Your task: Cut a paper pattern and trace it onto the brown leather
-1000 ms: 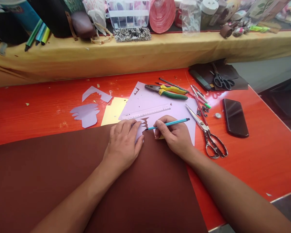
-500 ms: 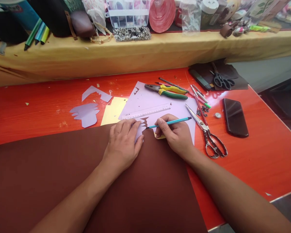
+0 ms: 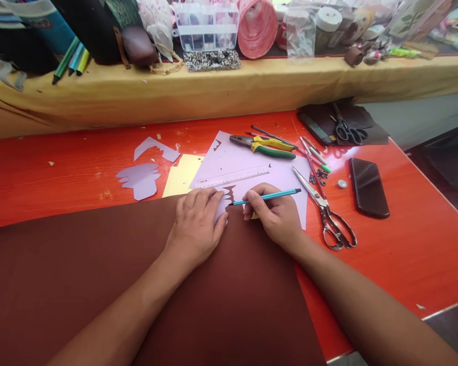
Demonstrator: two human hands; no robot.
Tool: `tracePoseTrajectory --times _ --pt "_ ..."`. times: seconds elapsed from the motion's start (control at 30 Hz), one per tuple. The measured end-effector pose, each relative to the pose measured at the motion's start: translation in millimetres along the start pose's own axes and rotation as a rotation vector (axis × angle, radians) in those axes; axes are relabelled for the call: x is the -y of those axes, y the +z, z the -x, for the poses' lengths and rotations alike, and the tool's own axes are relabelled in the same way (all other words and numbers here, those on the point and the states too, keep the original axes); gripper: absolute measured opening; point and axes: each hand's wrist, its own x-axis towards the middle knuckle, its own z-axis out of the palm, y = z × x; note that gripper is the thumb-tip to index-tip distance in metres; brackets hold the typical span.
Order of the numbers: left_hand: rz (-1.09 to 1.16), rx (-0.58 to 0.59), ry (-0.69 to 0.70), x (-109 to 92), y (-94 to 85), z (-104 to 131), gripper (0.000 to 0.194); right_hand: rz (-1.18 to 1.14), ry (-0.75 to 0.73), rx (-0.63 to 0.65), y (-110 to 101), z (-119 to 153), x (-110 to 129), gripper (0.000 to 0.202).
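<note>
smooth matt brown sheet (image 3: 80, 264), glossy red table (image 3: 408, 259)

across the top, creased yellow cloth (image 3: 229, 94) and a clear plastic box (image 3: 207, 28); at centre, matt lilac paper (image 3: 284, 172); at right, shiny metal scissors (image 3: 322, 207) and a glossy black phone (image 3: 369, 188).

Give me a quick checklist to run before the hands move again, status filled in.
1. Template held: ok, left hand rests over the lilac template on the brown sheet.
2. Pen placed: ok, blue pen in right hand, tip beside the template's edge.
3. Pen tip in contact: cannot tell, too small.
4. Whole template outline in view: not ok, the left hand covers part.
5. Lilac paper free of tools: not ok, pliers and ruler lie on it.
6. Large scissors off the brown sheet: ok, to its right.
</note>
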Motion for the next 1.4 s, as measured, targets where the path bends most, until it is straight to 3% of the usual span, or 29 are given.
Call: tracePoseTrajectory --times 0.47,0.7,1.13,1.4 --pt "0.055 0.008 0.0 1.2 -3.5 0.9 0.045 -0.097 0.082 -0.036 2.4 -5.7 2.0 0.045" --pt "0.084 0.002 -0.009 3.8 -0.2 1.0 0.044 -0.046 0.02 -0.074 6.4 8.6 13.7 0.041" --pt "0.146 0.053 -0.006 7.9 -2.5 -1.0 0.046 -0.061 -0.003 -0.15 15.3 20.2 -4.8 0.039" --pt "0.177 0.078 0.006 13.7 -3.8 -2.4 0.051 -0.073 0.024 -0.122 16.3 19.3 -8.1 0.038"
